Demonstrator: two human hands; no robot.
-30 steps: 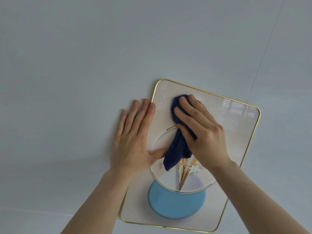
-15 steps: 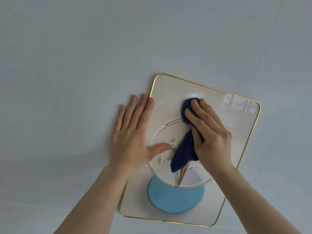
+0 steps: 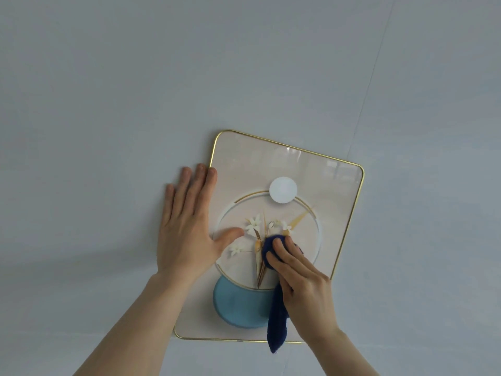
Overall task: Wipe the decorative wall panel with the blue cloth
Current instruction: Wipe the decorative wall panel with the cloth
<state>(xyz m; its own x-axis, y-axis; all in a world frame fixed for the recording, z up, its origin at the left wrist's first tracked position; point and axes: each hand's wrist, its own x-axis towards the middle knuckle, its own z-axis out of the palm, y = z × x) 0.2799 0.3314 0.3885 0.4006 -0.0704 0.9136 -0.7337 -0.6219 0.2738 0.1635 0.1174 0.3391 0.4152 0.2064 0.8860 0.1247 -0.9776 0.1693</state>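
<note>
The decorative wall panel (image 3: 320,180) is a glossy cream rectangle with a thin gold rim, a white disc, a ring with flowers and a blue semicircle at the bottom. It hangs tilted on a pale grey wall. My right hand (image 3: 303,283) presses the dark blue cloth (image 3: 276,318) against the panel's lower middle, and the cloth's loose end dangles past the bottom rim. My left hand (image 3: 187,234) lies flat with fingers spread across the panel's left edge, thumb on the ring.
The pale grey wall (image 3: 108,104) surrounds the panel on all sides. A thin seam (image 3: 376,66) runs diagonally down the wall toward the panel's upper right corner.
My right hand has swept the cloth down from the panel's upper part to its lower middle, uncovering the white disc and flowers. My left hand has stayed at the left edge.
</note>
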